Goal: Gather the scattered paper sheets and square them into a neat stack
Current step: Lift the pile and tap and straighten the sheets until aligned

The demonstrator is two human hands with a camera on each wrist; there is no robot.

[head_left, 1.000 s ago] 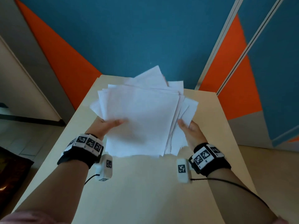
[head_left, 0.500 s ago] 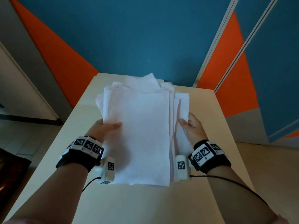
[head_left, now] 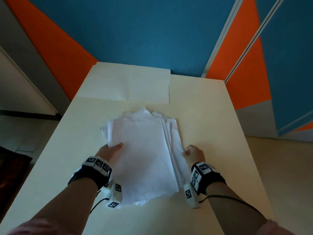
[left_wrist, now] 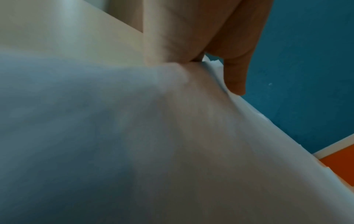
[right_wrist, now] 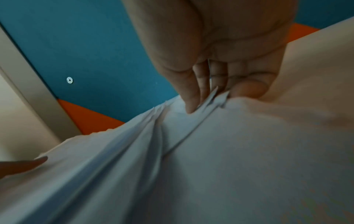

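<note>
A loose stack of white paper sheets (head_left: 142, 153) is held between both hands over the pale table (head_left: 211, 116). Its far corners and right edges fan out unevenly. My left hand (head_left: 110, 150) grips the left edge, thumb on top and fingers underneath. My right hand (head_left: 191, 152) pinches the right edges. In the right wrist view the thumb and fingers (right_wrist: 191, 97) clamp several sheet edges of the paper stack (right_wrist: 210, 159). The left wrist view shows the thumb (left_wrist: 235, 75) over the paper (left_wrist: 153, 136), which fills most of that picture.
Flat cream sheets or boards (head_left: 128, 83) lie on the far left part of the table. A blue and orange wall (head_left: 135, 31) stands right behind the table's far edge. Floor drops away on the left (head_left: 20, 133) and right (head_left: 279, 167).
The stack has come down and toward me, from raised and tilted up to nearly flat over the table. The fanned sheets have drawn closer together. Both hands kept their hold.
</note>
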